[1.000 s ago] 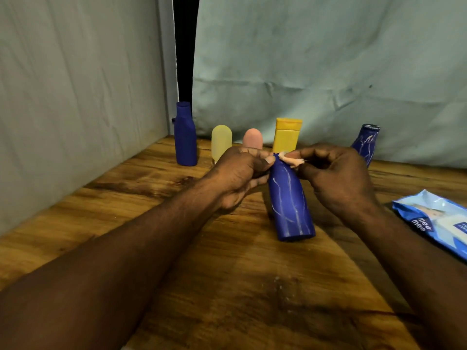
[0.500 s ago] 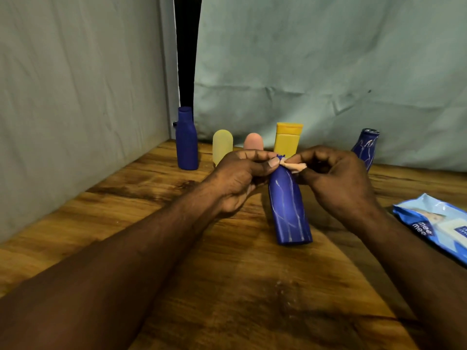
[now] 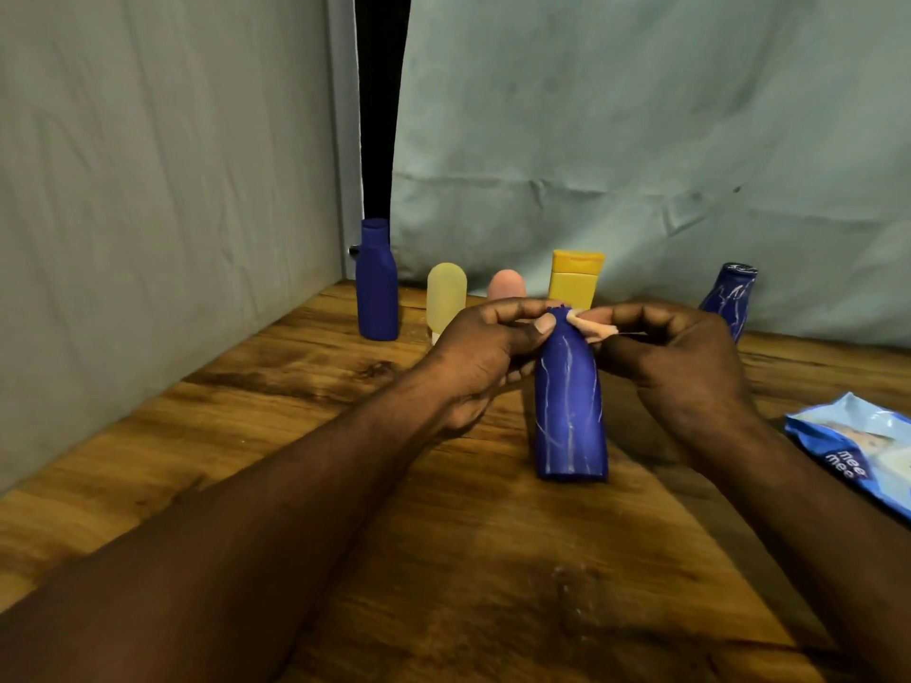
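A blue bottle with white streaks (image 3: 572, 406) stands upright on the wooden table (image 3: 443, 559), near the middle. My left hand (image 3: 485, 347) grips its neck from the left, thumb pressed on the top part. My right hand (image 3: 675, 357) pinches a small pale peach scrap (image 3: 594, 330) against the right side of the bottle's neck. The bottle's mouth is mostly hidden behind my fingers.
Along the back stand a plain blue bottle (image 3: 377, 281), a pale yellow bottle (image 3: 446, 295), a pink bottle (image 3: 507, 284), a yellow flip-cap bottle (image 3: 576, 278) and a second streaked blue bottle (image 3: 728, 298). A blue wipes packet (image 3: 858, 448) lies at the right. Cloth-covered walls close the left and back.
The bottle has come slightly more upright under my hands. Both hands stay at its neck, with the peach scrap still pinched in my right fingers.
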